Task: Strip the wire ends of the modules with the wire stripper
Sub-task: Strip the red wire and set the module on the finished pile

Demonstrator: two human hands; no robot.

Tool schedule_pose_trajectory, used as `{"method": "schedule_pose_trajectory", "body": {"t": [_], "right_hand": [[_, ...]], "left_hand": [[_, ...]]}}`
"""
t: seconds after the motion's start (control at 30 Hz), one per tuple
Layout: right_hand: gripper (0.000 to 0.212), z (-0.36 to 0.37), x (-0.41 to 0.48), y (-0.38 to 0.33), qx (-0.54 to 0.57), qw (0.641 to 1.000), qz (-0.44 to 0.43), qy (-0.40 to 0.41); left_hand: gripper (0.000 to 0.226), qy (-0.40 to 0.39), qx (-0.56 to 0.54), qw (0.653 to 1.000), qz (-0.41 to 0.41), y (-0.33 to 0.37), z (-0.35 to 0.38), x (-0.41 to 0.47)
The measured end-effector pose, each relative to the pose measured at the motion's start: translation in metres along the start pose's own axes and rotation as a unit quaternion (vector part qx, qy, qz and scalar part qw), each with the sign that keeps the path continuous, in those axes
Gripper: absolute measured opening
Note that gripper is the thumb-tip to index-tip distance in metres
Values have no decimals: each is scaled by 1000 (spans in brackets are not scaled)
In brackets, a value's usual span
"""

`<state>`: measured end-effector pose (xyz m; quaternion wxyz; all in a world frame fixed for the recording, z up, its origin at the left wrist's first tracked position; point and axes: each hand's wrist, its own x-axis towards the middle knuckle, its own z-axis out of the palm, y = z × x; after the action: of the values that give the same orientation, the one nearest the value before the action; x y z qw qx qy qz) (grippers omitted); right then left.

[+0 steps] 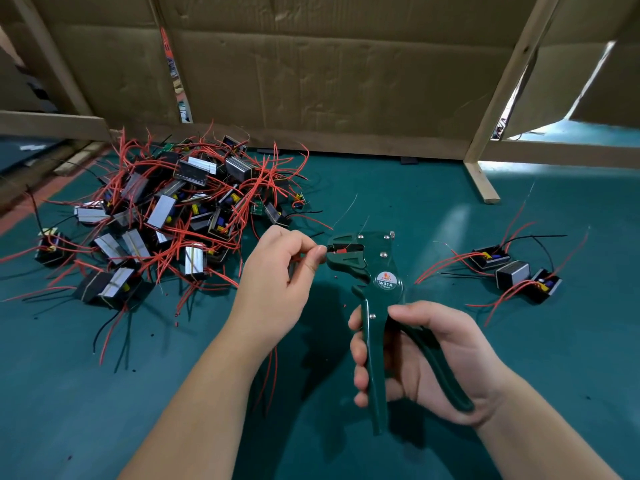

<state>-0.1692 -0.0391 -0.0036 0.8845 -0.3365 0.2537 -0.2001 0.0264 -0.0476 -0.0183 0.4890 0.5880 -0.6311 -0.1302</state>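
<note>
My right hand grips the two handles of a green wire stripper, its jaws pointing left at the centre of the view. My left hand pinches a red wire end between thumb and fingers and holds it in the stripper's jaws. More red wires hang below my left wrist; the module they belong to is hidden by my hand. A large pile of black modules with red and black wires lies at the left. Three modules lie apart at the right.
The work surface is a green mat. Cardboard walls on wooden posts close off the back. Small bits of red and black insulation are scattered on the mat near the pile.
</note>
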Motion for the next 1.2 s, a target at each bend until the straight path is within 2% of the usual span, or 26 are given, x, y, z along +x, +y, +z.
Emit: {"method": "schedule_pose_trajectory", "body": {"t": [0.13, 0.23, 0.3, 0.37, 0.43, 0.57, 0.7, 0.77, 0.83, 0.9, 0.93, 0.97, 1.0, 1.07, 1.13, 1.2], "right_hand": [[36, 3, -1, 0, -22, 999, -2, 38], [31, 10, 0, 3, -41, 995, -15, 94], [34, 11, 3, 5, -37, 989, -39, 141], [39, 12, 8, 6, -21, 985, -53, 166], [40, 11, 10, 6, 15, 985, -70, 156], [45, 8, 12, 6, 68, 990, -87, 84], [57, 8, 13, 12, 58, 996, -58, -24], [59, 7, 14, 14, 38, 997, -62, -35], [61, 7, 15, 14, 27, 996, -81, -10], [57, 5, 15, 12, 23, 989, -134, 57], [50, 4, 16, 10, 14, 979, -172, 106], [42, 2, 15, 7, 3, 964, -212, 162], [35, -2, 14, 4, -11, 944, -243, 223], [16, -13, 11, -2, -46, 902, -277, 329], [10, -22, 7, -6, -65, 880, -284, 375], [11, -25, 4, -5, -78, 871, -285, 392]], "left_hand": [[19, -1, 9, 1000, 9, -2, 1, 0], [27, 3, 18, 1000, 16, -2, 2, -1], [39, 6, -14, 1000, -21, 1, 4, -3], [54, -2, -87, 991, -99, 5, 7, -4], [66, -8, -148, 975, -163, 9, 11, -5], [76, -8, -224, 949, -223, 15, 17, -3], [76, -82, -378, 884, -261, 26, 22, -3], [81, -130, -376, 882, -253, 26, 25, -5], [85, -131, -370, 891, -230, 23, 23, -7], [71, -92, -263, 945, -171, 18, 18, -7], [55, -60, -157, 977, -130, 15, 14, -6], [44, -25, -48, 994, -99, 10, 11, -6], [41, 8, 45, 995, -88, 5, 8, -5], [38, 53, 171, 977, -118, -4, 4, -3], [36, 76, 243, 953, -162, -10, 2, -3], [37, 107, 278, 940, -167, -11, -1, -3]]}}
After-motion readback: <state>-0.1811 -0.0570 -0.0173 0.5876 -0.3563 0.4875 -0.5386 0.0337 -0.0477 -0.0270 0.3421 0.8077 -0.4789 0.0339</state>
